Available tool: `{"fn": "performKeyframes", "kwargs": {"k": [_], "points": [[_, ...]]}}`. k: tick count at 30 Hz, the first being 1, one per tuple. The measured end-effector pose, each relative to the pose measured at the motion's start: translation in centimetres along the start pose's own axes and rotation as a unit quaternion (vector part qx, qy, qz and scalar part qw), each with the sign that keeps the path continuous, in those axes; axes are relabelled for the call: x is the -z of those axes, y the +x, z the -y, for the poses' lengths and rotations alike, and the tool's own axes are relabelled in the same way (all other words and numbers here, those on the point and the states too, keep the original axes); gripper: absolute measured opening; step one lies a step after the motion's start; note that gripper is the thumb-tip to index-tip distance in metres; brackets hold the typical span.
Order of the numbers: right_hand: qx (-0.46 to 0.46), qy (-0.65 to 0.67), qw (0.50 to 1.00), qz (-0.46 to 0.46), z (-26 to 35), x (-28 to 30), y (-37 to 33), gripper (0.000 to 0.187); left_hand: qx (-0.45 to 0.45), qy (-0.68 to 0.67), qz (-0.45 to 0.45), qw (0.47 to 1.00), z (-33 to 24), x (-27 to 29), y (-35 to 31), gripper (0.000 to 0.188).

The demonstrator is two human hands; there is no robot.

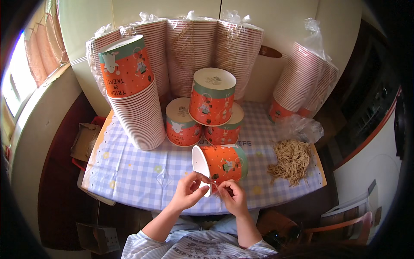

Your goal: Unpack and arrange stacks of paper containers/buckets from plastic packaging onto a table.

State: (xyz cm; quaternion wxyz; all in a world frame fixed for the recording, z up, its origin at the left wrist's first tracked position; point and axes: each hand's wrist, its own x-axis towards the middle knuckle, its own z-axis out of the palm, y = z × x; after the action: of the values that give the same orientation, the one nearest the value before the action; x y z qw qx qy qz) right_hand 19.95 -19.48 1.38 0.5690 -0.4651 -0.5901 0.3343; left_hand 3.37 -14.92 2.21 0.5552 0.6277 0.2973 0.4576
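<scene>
An orange and green paper bucket (225, 166) with a Halloween print lies on its side at the near edge of the table, its white mouth facing left. My left hand (189, 191) is at the rim, fingers bent in a pinch. Close beside it, my right hand (233, 197) pinches too, against the bucket's near side. Something thin and pale shows between my fingertips, too small to name. To the right lies a pile of tan twine pieces (291, 160).
Three upside-down buckets (212, 97) form a small pyramid behind. A tall nested stack (136, 114) leans at the left. Plastic-wrapped bucket stacks (192, 56) line the wall, with more wrapped stacks (297, 77) at right. A crumpled clear bag (302, 128) touches the twine. Checked cloth (142, 172) covers the table.
</scene>
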Motion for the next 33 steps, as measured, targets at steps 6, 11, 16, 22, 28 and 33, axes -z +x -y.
{"fn": "performKeyframes", "kwargs": {"k": [6, 11, 16, 22, 28, 33], "points": [[0.037, -0.065, 0.997, 0.001, 1.0, 0.1, -0.1, 0.007, -0.001, 0.027, 0.011, 1.0, -0.3, -1.2, -0.7, 0.018], [0.053, -0.073, 0.996, 0.0, 0.9, 0.1, -0.3, 0.006, 0.019, 0.054, -0.002, 0.998, 0.2, -1.6, -1.1, 0.013], [0.028, -0.051, 0.998, -0.006, 1.2, -0.1, -0.4, 0.006, 0.024, 0.109, -0.005, 0.994, -0.4, -1.7, -1.1, 0.009], [0.057, -0.084, 0.995, -0.004, 0.6, 0.1, -0.5, 0.007, 0.006, 0.145, -0.019, 0.989, -0.4, -2.0, -1.0, 0.008], [0.046, -0.092, 0.995, 0.002, 0.6, 0.1, -0.6, 0.006, -0.011, 0.143, -0.026, 0.989, -0.2, -2.0, -1.1, 0.009], [0.045, -0.084, 0.995, 0.02, 0.4, 0.1, -0.7, 0.005, -0.034, 0.161, -0.036, 0.986, -0.3, -2.0, -1.1, 0.009]]}}
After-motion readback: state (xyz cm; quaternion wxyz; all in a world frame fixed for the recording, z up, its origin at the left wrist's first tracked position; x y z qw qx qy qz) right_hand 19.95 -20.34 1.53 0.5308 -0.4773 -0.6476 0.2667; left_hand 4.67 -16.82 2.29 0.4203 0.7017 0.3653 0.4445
